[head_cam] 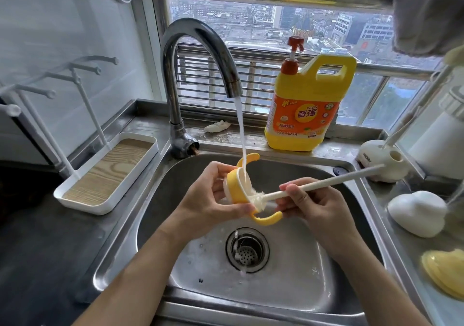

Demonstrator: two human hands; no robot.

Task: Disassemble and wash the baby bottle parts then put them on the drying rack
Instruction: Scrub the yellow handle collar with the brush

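Observation:
Over the steel sink point(253, 298) my left hand point(208, 205) grips a yellow bottle collar with two curved handles point(237, 188), held under the running water from the tap point(195, 74). My right hand point(308, 200) pinches the long cream handle of a bottle brush point(324, 183); its white bristle head sits at the collar's open rim. A white drying rack point(108, 172) with upright pegs and a wood-pattern tray stands on the left counter. On the right counter lie a white rounded bottle part point(416, 212) and a yellow cap point(444, 273).
A yellow dish-soap jug point(306, 107) with a red pump stands behind the sink on the sill ledge. A cream brush holder point(381, 159) sits at the right rear corner, a white bottle body point(442, 137) beyond it. The drain strainer point(247, 249) lies below my hands.

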